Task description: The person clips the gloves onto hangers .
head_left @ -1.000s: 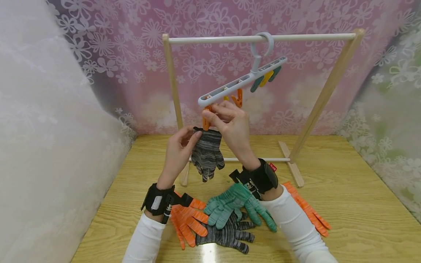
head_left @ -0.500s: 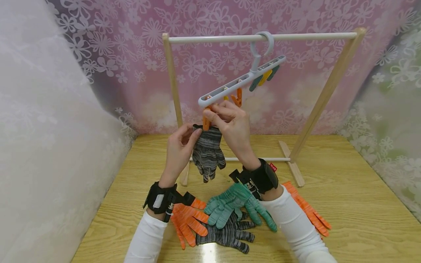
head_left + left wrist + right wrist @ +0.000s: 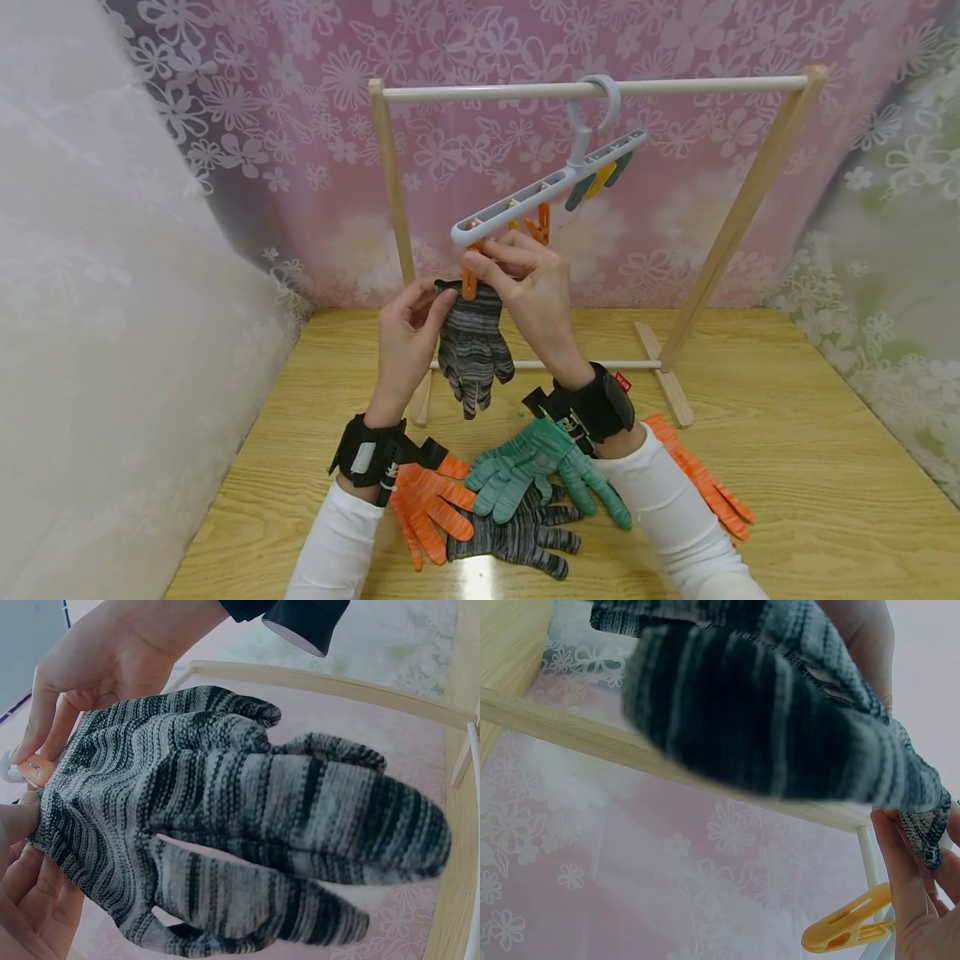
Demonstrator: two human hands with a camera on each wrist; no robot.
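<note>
A black-and-grey striped knit glove (image 3: pixel 474 337) hangs fingers down below the low left end of a pale blue clip hanger (image 3: pixel 517 204). My left hand (image 3: pixel 405 346) pinches the left corner of its cuff between thumb and fingers. With my right hand (image 3: pixel 536 287) I pinch the upper end of an orange clothespin (image 3: pixel 470 279), whose lower end overlaps the cuff edge. In the left wrist view the glove (image 3: pixel 225 810) fills the middle, and the clothespin (image 3: pixel 36 771) shows at its cuff. Whether the clothespin bites the cloth cannot be told.
The hanger hooks over the white rod (image 3: pixel 690 86) of a wooden rack (image 3: pixel 738 217). Other clips (image 3: pixel 600 179) hang along it. On the table lie a green glove (image 3: pixel 532 467), orange gloves (image 3: pixel 431 508) and a second striped glove (image 3: pixel 517 537). Another orange glove (image 3: pixel 705 479) lies beyond the right forearm.
My left hand has lifted the cuff's left corner slightly, so the cuff sits higher against the clothespin. The right hand keeps its place on the clothespin. The hanger sways a little.
</note>
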